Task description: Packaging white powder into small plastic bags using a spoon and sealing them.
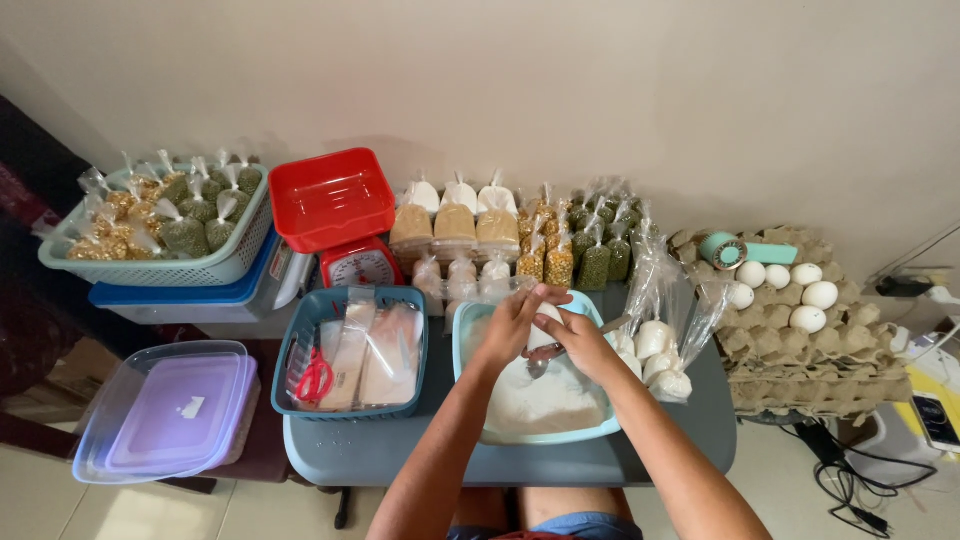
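Observation:
Over a light blue basin (470,318) filled with white powder (535,405), my left hand (510,325) holds a small clear plastic bag (545,327) partly filled with the powder. My right hand (580,338) grips a metal spoon (540,364) whose bowl hangs just below the bag, above the powder. Both hands touch at the bag's mouth. Filled, tied white bags (655,352) lie to the right of the basin.
A dark blue basket (298,340) with empty plastic bags and red scissors (314,380) sits left of the basin. Behind it stands a red scale (345,225). Rows of packed bags (520,235), a green basket of bags (165,225), egg trays (800,320) and a lidded box (170,410) surround the grey table (400,455).

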